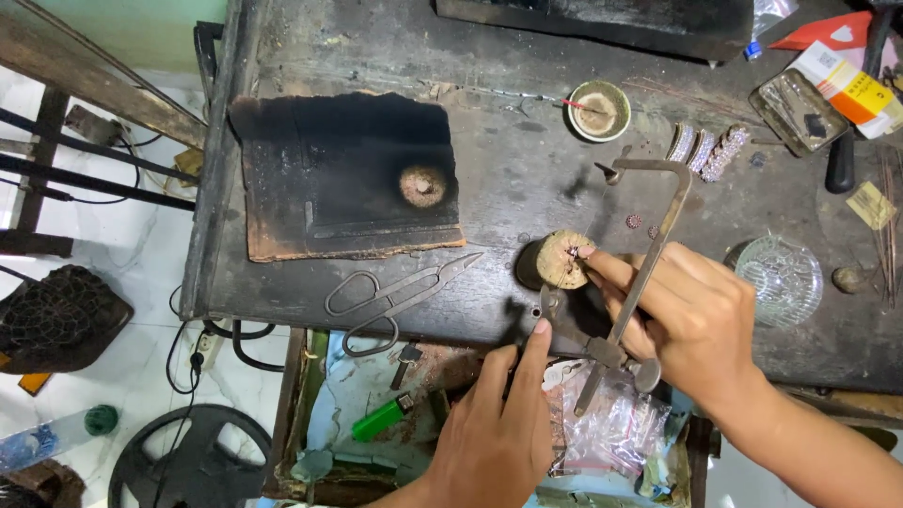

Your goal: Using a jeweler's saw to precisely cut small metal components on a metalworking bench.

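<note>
My right hand (701, 325) reaches in from the right, its fingertips pinching a small reddish piece (572, 252) against a round wooden peg (557, 261) at the bench's front edge. A metal jeweller's saw frame (658, 226) slants across the back of those fingers, its handle (589, 390) pointing down toward me. My left hand (494, 433) comes up from below. Its raised thumb tip touches the dark lower clamp (564, 329) of the saw; the other fingers are curled under and hidden.
Metal shears (395, 292) lie left of the peg, below a charred soldering board (343, 174). A small bowl (599, 110), stone-set strips (705, 149), a glass dish (779, 279) and a metal tray (795, 111) sit on the dark bench (508, 179). A green lighter (384, 418) and plastic bags (616, 428) lie in the drawer below.
</note>
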